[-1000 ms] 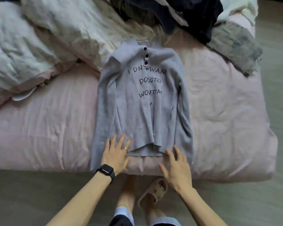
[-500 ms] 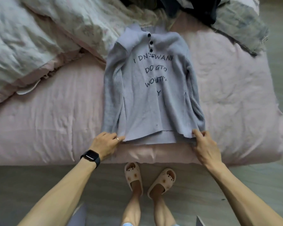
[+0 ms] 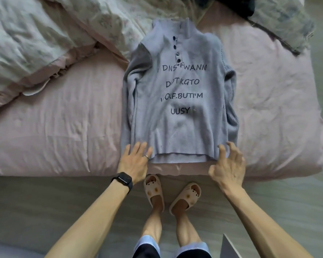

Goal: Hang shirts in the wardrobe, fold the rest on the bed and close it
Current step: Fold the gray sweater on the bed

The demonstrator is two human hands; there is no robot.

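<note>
Where laid flat on bed (image 3: pixel 63 127), lavender sweater (image 3: pixel 177 127) shows black lettering.

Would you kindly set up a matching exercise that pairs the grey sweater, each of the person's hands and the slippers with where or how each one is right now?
Column one:
1. grey sweater
2. left hand
3. right hand
4. slippers

Column two:
A. on the floor, worn on the person's feet
B. fingers bent, at the hem's right corner
C. spread front up on the pink sheet
D. fingers straight, flat on the hem's left corner

Pairs: 1-C, 2-D, 3-B, 4-A
</note>
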